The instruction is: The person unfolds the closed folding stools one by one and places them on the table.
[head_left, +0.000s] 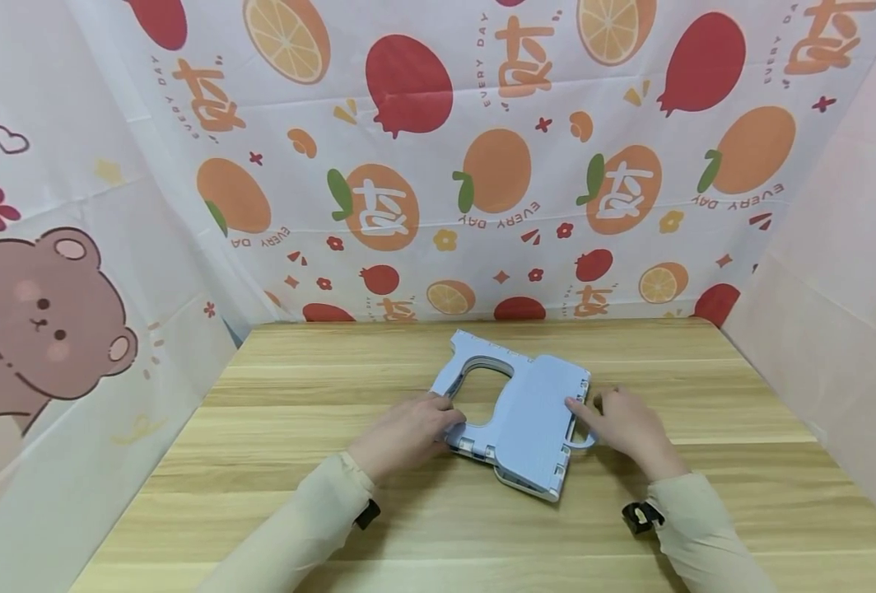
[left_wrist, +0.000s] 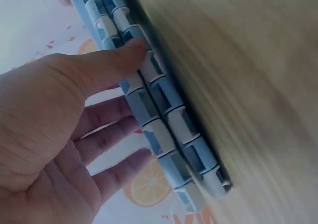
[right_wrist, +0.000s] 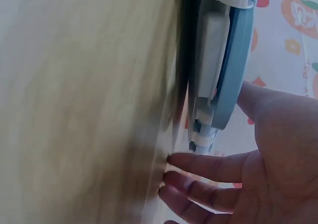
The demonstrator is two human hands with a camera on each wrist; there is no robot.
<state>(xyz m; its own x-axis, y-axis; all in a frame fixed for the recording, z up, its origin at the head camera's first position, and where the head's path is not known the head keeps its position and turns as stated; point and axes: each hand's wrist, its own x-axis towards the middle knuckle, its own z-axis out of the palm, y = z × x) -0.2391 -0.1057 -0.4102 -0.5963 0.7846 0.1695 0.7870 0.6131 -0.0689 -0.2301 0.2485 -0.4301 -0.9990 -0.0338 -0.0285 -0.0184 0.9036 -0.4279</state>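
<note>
A light blue folding step stool (head_left: 538,412) lies folded flat on the wooden table (head_left: 275,494), with an oval opening between its legs and a looped carry handle on its right edge. My left hand (head_left: 412,432) grips its left end. In the left wrist view the thumb (left_wrist: 114,65) presses the hinged edge, while the other fingers reach behind it. Beside the handle (head_left: 582,442), my right hand (head_left: 626,424) rests its thumb at the panel's edge. Its other fingers (right_wrist: 208,167) are extended and apart from the stool, near the tabletop.
A white curtain (head_left: 438,247) printed with fruit hangs along the table's back edge. Another curtain with a bear (head_left: 45,313) is at the left, and a pale sheet (head_left: 838,288) borders the right. Black straps (head_left: 641,517) circle both wrists.
</note>
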